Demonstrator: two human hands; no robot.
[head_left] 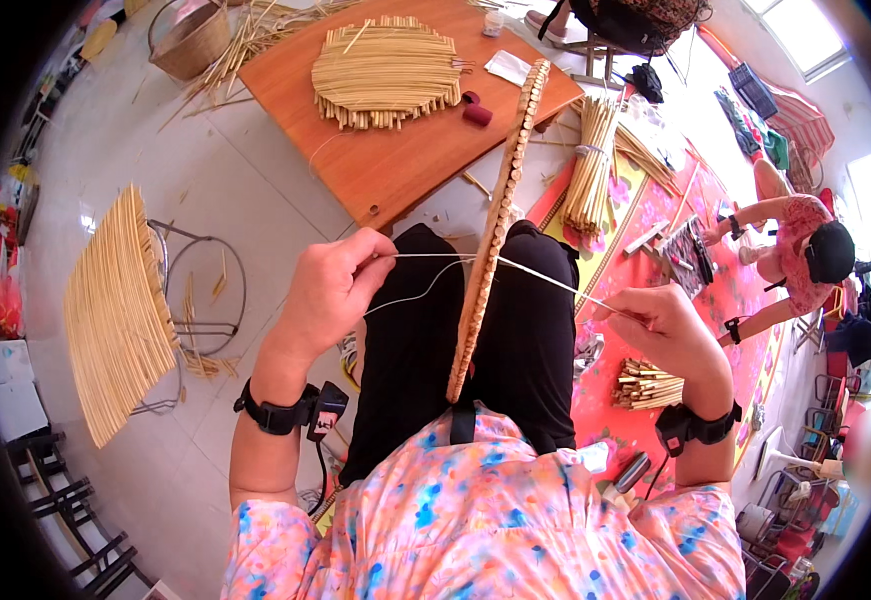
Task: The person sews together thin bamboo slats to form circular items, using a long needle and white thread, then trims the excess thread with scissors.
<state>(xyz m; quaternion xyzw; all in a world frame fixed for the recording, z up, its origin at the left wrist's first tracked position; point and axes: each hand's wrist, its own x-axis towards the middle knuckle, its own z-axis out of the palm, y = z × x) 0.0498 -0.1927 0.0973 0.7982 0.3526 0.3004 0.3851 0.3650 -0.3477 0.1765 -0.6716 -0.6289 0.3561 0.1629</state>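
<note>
A mat of straw stalks (496,225) stands edge-on between my knees, its row of cut stalk ends facing up. White string (546,277) runs across it and is pulled taut to both sides. My left hand (331,285) pinches the string left of the mat, and a looser length of it sags over my lap. To the right, my right hand (661,318) is closed on the other stretch of string. Both hands are apart from the mat itself.
A wooden table (396,185) ahead bears a round stalk mat (386,75) and a dark red spool (477,113). Another stalk mat (121,315) leans on a metal stool at left. Stalk bundles (593,165) lie at right, near a co-worker (806,250).
</note>
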